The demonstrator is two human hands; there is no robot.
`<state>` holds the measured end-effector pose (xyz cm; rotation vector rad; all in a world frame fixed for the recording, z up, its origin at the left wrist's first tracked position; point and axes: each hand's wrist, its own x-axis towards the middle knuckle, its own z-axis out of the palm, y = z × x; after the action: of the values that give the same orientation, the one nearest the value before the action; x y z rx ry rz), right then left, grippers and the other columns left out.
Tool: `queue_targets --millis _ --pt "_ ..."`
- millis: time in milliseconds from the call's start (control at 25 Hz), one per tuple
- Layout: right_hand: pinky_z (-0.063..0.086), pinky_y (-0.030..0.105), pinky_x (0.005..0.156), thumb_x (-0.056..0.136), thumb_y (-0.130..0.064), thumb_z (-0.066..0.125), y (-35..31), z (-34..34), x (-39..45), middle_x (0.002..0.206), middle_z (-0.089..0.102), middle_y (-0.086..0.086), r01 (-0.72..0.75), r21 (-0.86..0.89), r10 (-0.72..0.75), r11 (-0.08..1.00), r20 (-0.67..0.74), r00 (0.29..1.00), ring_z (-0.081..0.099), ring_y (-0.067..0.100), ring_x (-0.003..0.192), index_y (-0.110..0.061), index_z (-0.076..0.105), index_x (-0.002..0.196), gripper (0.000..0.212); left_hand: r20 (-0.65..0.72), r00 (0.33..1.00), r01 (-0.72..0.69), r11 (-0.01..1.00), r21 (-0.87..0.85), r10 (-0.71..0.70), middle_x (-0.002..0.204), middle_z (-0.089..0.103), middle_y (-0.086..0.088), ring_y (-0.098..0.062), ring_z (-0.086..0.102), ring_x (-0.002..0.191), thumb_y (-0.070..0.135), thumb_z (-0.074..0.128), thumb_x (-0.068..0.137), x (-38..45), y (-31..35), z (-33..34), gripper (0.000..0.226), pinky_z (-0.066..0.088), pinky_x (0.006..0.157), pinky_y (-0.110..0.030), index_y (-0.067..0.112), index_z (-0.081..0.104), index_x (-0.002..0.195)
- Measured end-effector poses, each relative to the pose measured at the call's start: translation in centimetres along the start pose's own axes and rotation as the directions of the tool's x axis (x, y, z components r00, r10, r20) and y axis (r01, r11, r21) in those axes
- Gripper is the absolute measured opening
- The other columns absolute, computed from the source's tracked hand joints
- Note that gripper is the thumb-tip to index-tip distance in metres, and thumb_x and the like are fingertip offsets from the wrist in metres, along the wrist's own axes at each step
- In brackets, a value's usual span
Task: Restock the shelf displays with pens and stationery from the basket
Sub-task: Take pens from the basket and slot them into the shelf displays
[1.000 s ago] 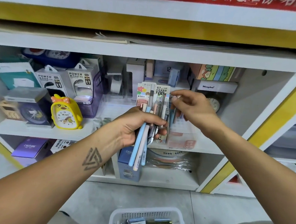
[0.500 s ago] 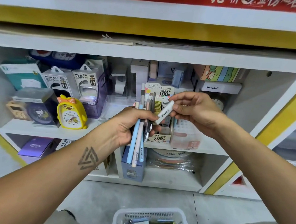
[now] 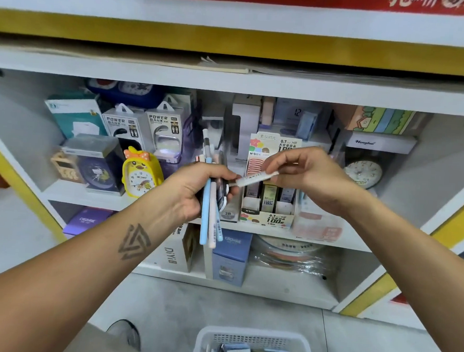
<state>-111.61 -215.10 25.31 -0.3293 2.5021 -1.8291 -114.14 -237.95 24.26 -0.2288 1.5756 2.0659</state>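
pale blue and white pens [image 3: 210,201] stand bunched upright in your left hand [image 3: 197,190], fingers curled round them. your right hand [image 3: 311,178] pinches a white pen [image 3: 255,178] nearly level, its tip at the bundle. behind both sits the lead refill display box [image 3: 268,203] on the white shelf [image 3: 92,196], a yellow chick clock [image 3: 140,173] left, power bank boxes [image 3: 146,128] behind. the basket [image 3: 252,342] waits on the floor below.

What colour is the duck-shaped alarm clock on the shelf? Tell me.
Yellow, with an orange bow: the alarm clock shows best in the head view.
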Motion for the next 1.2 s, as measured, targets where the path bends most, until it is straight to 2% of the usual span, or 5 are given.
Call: queue_targets --millis 360,640,800,960,1200 --pt "0.063 0.042 0.072 0.092 -0.005 0.068 -0.7 6.2 3.6 0.084 0.070 0.005 0.040 -0.370 -0.126 0.928 -0.212 0.969 0.074 0.012 0.066 -0.016 0.067 0.098 0.013 -0.125 0.991 -0.044 0.999 -0.018 0.042 0.077 0.068 -0.016 -0.022 0.066 0.056 -0.004 0.064 0.082 -1.8 2.8 -5.6 0.006 0.055 0.051 -0.026 -0.003 0.064 0.088" --pt "0.057 0.042 0.083 0.094 -0.010 0.060 0.4 9.0 6.0 0.095 0.071 0.007 0.057 -0.718 -0.118 0.693 -0.034 0.992 0.068 0.025 0.086 -0.015 0.070 0.104 0.014 -0.150 0.989 -0.010 0.999 0.044 0.016 0.071 0.067 -0.015 -0.023 0.066 0.055 -0.005 0.063 0.079 -1.9 2.8 -8.6 0.004 0.054 0.050 -0.026 -0.002 0.065 0.081" --pt "0.060 0.040 0.078 0.092 -0.010 0.062 -0.2 10.3 6.9 0.083 0.069 -0.003 0.121 -0.601 -0.152 0.790 -0.001 0.988 0.069 0.016 0.077 -0.023 0.070 0.093 0.015 -0.161 0.987 -0.002 0.999 0.045 0.009 0.068 0.067 -0.015 -0.023 0.067 0.055 -0.005 0.064 0.078 -1.8 2.9 -10.2 0.004 0.055 0.050 -0.027 0.000 0.064 0.078" --pt "0.062 0.041 0.076 0.095 -0.007 0.064 -0.1 11.7 7.8 0.084 0.070 0.004 0.134 -0.340 -0.191 0.931 -0.140 0.971 0.072 0.011 0.069 -0.020 0.065 0.098 0.013 -0.163 0.986 -0.015 0.999 0.035 0.020 0.071 0.068 -0.016 -0.023 0.067 0.055 -0.005 0.065 0.078 -2.1 3.0 -11.0 0.006 0.054 0.049 -0.028 0.002 0.064 0.077" --pt "0.060 0.041 0.079 0.094 -0.014 0.067 1.8 13.1 8.8 0.091 0.070 -0.002 0.151 -0.565 -0.249 0.811 -0.101 0.963 0.070 0.014 0.079 -0.018 0.065 0.105 0.012 -0.170 0.985 -0.002 0.999 0.032 0.007 0.075 0.065 -0.017 -0.024 0.066 0.056 -0.005 0.063 0.080 -2.5 2.9 -12.1 0.005 0.053 0.048 -0.026 -0.001 0.064 0.078"
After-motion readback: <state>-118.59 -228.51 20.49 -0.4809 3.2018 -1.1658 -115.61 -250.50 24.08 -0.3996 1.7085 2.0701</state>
